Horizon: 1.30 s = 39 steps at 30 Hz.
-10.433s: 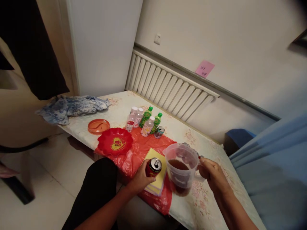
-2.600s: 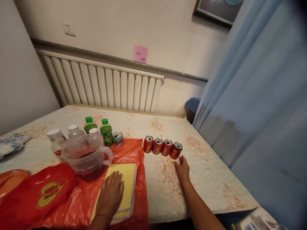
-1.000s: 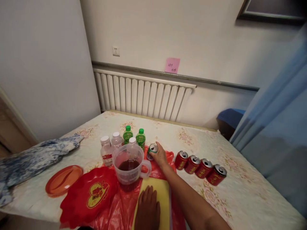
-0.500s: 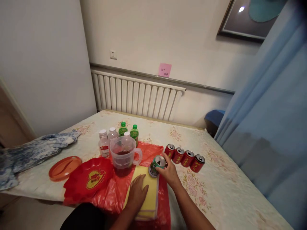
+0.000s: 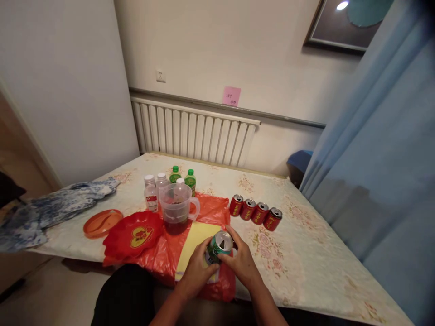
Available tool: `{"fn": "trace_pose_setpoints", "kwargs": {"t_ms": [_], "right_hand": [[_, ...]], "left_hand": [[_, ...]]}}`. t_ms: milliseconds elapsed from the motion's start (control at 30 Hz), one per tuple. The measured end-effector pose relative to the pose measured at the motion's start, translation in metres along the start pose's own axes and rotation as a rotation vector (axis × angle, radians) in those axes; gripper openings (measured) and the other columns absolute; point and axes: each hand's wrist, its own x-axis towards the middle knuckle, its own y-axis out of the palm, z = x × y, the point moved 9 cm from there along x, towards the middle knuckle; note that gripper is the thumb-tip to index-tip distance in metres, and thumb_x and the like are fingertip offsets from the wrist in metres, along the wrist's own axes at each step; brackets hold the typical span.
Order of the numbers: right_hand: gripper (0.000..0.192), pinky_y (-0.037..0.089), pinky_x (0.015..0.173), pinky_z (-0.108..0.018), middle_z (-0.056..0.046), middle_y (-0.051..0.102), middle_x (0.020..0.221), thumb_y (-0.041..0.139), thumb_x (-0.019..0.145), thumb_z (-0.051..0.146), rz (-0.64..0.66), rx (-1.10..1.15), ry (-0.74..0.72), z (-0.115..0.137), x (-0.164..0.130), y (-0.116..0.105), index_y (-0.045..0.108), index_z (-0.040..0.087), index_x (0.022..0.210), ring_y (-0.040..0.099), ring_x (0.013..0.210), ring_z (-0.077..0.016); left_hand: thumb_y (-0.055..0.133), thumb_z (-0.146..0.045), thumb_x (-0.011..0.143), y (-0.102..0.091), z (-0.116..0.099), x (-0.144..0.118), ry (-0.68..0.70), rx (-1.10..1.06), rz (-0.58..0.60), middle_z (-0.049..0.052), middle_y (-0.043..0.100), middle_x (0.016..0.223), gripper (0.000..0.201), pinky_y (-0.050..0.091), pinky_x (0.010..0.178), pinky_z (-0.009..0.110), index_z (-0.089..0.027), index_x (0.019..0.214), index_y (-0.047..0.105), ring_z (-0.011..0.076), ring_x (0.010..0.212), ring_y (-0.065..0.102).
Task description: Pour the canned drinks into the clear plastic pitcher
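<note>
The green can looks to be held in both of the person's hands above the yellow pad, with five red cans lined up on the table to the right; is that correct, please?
Not quite: the head view shows four red cans in the row, not five. The rest holds: the left hand and right hand both grip the green can above the yellow pad.

Floral-clothed table (image 5: 306, 267), red plastic sheet (image 5: 210, 210), four red cans (image 5: 255, 212), orange lid (image 5: 102, 222), perhaps a blue-white cloth (image 5: 50, 213)

My left hand (image 5: 197, 270) and right hand (image 5: 242, 262) meet in front of me, forearms angling inward from below. Both curl their fingers round the same green can (image 5: 217, 246), left from its near-left side, right from the right.
</note>
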Motion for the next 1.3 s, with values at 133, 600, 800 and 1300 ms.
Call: {"fn": "trace_pose_setpoints", "kwargs": {"t_ms": [133,600,800,1300], "right_hand": [[0.079,0.037,0.111,-0.043,-0.008,0.059,0.137,0.067,0.059,0.008,0.044,-0.003,0.018,0.002,-0.011,0.001,0.053,0.02,0.136,0.052,0.127,-0.0282],[0.081,0.035,0.112,-0.042,-0.011,0.057,0.138,0.067,0.056,0.008,0.075,-0.054,0.039,0.004,-0.029,-0.004,0.053,0.015,0.136,0.051,0.129,-0.028],[0.082,0.038,0.111,-0.04,-0.011,0.056,0.139,0.065,0.058,0.008,0.117,-0.025,0.051,0.006,-0.031,-0.003,0.05,0.014,0.138,0.052,0.128,-0.0275],[0.075,0.046,0.103,-0.043,-0.012,0.062,0.132,0.072,0.066,0.022,0.078,0.361,0.116,-0.028,-0.023,0.011,0.049,0.02,0.137,0.059,0.121,-0.0289]], "left_hand": [[0.068,-0.009,0.059,0.005,-0.006,-0.009,0.009,-0.037,0.034,0.011,0.056,0.136,0.077,0.033,0.112,0.043,-0.018,0.133,0.048,0.0303,0.127,0.049],[0.07,-0.01,0.06,0.02,-0.011,-0.022,0.05,-0.139,0.159,0.01,0.059,0.132,0.076,0.039,0.107,0.041,-0.018,0.132,0.049,0.0302,0.122,0.053],[0.066,-0.005,0.058,0.027,-0.011,-0.024,-0.007,-0.221,0.265,0.007,0.06,0.13,0.078,0.041,0.104,0.039,-0.02,0.133,0.048,0.028,0.119,0.055],[0.07,-0.004,0.055,0.011,0.002,-0.015,-0.027,-0.253,0.328,0.004,0.063,0.119,0.075,0.04,0.103,0.039,-0.02,0.126,0.053,0.0266,0.113,0.056]]}}
